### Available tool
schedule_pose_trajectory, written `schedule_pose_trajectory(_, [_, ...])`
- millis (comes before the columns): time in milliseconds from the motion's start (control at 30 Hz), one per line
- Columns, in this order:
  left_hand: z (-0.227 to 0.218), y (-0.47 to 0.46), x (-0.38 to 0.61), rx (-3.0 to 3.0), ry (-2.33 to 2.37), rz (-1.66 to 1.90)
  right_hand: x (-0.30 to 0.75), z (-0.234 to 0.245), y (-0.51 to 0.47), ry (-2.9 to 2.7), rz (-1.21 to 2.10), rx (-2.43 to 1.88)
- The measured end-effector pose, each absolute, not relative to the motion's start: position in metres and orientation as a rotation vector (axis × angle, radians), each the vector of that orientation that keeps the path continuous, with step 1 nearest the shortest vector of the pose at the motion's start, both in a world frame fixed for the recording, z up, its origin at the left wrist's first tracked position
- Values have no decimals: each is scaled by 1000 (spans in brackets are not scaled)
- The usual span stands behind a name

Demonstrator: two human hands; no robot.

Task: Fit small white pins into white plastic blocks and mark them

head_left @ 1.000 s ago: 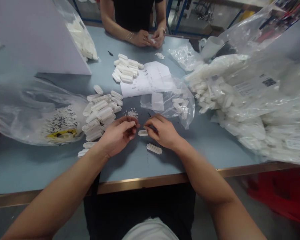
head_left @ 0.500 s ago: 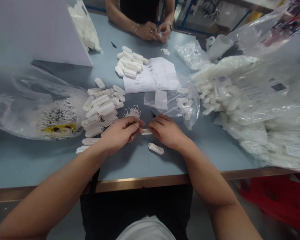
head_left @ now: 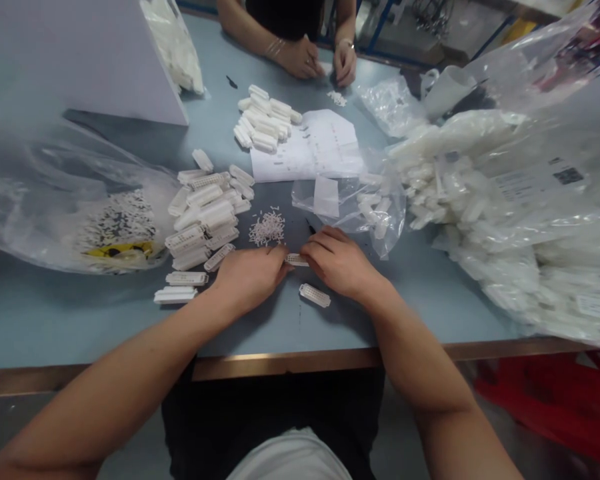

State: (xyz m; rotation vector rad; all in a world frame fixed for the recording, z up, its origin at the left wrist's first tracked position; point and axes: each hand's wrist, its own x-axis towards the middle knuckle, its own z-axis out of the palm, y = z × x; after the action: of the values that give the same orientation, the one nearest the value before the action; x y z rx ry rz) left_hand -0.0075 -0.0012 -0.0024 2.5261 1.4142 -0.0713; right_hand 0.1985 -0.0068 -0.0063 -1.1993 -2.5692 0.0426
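Both my hands meet over a small white plastic connector [head_left: 297, 259] on the grey-blue table [head_left: 80, 313]. My left hand [head_left: 250, 275] lies knuckles up with its fingers curled against the connector's left end. My right hand [head_left: 341, 262] pinches the connector's right end. A second white connector [head_left: 315, 295] lies on the table just below my right hand. A little heap of tiny white pins [head_left: 267, 228] sits just beyond my left hand.
A pile of white connectors [head_left: 205, 213] lies left of my hands, another pile [head_left: 264, 125] farther back beside a printed sheet [head_left: 310, 147]. Clear bags of parts [head_left: 505, 200] fill the right side, one bag [head_left: 70, 213] the left. Another person's hands [head_left: 325, 60] work at the far edge.
My left hand has turned palm down and lowered its fingers onto the connector. The view has shifted slightly, so the table's contents sit lower and closer. The other person's hands have moved apart.
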Motion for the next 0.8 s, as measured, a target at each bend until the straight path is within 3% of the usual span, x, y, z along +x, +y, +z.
schedule_pose_trajectory(800, [-4, -1, -7, 2526, 1403, -43, 200, -4, -8, -2627, 59, -1181])
